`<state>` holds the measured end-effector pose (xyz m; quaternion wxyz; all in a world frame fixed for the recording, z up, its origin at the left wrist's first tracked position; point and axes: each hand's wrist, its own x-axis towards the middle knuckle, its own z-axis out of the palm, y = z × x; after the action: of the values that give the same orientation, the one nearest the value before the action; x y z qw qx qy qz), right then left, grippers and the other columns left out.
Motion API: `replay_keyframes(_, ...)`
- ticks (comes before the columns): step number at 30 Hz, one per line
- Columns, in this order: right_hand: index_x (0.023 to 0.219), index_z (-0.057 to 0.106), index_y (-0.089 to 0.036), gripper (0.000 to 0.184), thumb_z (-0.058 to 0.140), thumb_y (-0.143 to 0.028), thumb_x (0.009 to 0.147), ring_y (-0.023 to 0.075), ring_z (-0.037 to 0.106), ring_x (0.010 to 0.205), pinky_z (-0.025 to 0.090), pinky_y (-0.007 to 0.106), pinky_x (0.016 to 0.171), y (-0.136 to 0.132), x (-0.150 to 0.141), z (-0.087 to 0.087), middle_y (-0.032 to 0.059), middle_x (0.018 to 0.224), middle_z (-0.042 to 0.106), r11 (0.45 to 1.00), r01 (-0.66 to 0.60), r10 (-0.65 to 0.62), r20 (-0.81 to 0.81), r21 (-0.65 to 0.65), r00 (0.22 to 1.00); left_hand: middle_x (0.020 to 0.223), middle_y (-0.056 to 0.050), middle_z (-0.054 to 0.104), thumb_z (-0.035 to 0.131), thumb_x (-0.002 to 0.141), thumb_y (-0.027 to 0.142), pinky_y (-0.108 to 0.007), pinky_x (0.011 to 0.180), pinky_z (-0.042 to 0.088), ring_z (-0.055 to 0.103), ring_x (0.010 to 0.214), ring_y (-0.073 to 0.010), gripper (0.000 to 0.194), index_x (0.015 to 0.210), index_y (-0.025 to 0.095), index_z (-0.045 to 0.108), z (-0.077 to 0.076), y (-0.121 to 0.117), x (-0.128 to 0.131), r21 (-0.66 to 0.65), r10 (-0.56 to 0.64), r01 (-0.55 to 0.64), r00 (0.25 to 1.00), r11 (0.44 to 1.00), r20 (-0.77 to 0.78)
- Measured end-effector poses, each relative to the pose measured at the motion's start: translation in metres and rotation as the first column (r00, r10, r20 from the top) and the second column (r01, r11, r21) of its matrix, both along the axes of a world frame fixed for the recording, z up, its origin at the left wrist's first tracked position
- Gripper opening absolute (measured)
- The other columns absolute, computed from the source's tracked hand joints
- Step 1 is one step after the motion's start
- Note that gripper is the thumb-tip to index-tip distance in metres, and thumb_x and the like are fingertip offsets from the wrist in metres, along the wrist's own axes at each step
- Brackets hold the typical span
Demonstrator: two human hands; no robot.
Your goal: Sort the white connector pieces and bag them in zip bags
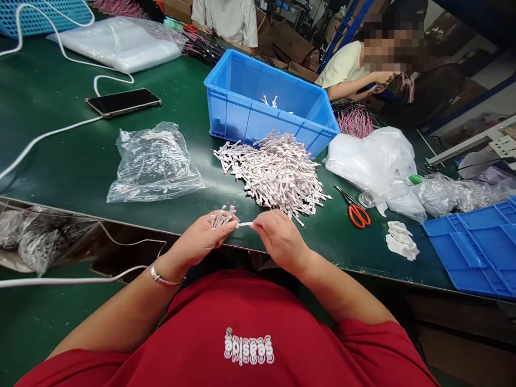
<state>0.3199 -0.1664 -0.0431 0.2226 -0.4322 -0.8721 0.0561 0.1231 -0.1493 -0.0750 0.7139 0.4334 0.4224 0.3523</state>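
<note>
My left hand (202,236) is closed around a small bunch of short white cable pieces (223,216), their tips sticking up past the fingers. One white cable piece (245,224) stretches between both hands. Its far end is pinched by the fingers of my right hand (281,236), which partly hide it. Just beyond the hands lies a large heap of the same white cable pieces (278,174) on the green table (169,115). Behind the heap stands a blue bin (245,110) with a few white pieces showing inside.
A clear plastic bag (155,164) and a phone (123,102) on a white cord lie to the left. Red-handled scissors (357,212), crumpled tissue (402,240), plastic bags (371,158) and a blue crate (478,244) are on the right. Two people sit across the table.
</note>
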Motion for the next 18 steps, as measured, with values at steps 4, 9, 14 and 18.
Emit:
replay_keyframes(4,0.086,0.058,-0.018,0.013,0.050,-0.026,0.093,0.0146,0.055,0.077,0.042,0.026,0.074,0.008,-0.004,0.006,0.0037,0.081,0.064,0.976,-0.018,-0.018,-0.160,-0.216,0.987,0.052,0.005,0.037,0.070,0.074,0.040,-0.018,0.041,0.019,0.027,0.045,-0.0048,0.030,0.069,0.014,0.055,0.003,-0.003,0.002,0.010,-0.166,0.166,0.986,0.986,0.004)
replay_keyframes(9,0.090,0.062,-0.015,0.021,0.047,-0.029,0.095,0.0152,0.057,0.077,0.041,0.027,0.074,0.053,-0.006,0.011,0.0044,0.082,0.065,0.932,0.056,-0.061,-0.004,-0.358,0.998,0.050,0.004,0.039,0.071,0.070,0.039,-0.015,0.037,0.018,0.030,0.042,-0.0043,0.033,0.062,0.014,0.052,0.001,-0.007,0.005,-0.176,-0.166,0.196,0.971,0.965,0.173)
replay_keyframes(14,0.093,0.066,-0.010,0.021,0.046,-0.009,0.087,0.0305,0.046,0.106,0.034,0.040,0.085,0.109,-0.013,0.007,0.0183,0.104,0.060,0.957,0.291,-0.250,0.452,-0.022,0.856,0.068,-0.006,0.059,0.072,0.071,0.032,-0.017,0.040,0.039,0.050,0.050,-0.0084,0.025,0.069,0.011,0.057,-0.002,-0.007,0.002,-0.319,-0.005,0.089,0.967,0.944,0.256)
replay_keyframes(18,0.095,0.066,-0.010,0.024,0.045,-0.007,0.084,0.0318,0.043,0.105,0.031,0.042,0.083,0.120,-0.020,0.001,0.0194,0.103,0.058,0.964,0.266,-0.205,0.565,-0.027,0.799,0.073,-0.006,0.060,0.073,0.070,0.021,-0.016,0.040,0.041,0.054,0.053,-0.0091,0.021,0.082,0.010,0.061,-0.001,-0.007,-0.004,-0.362,0.103,-0.004,0.961,0.932,0.256)
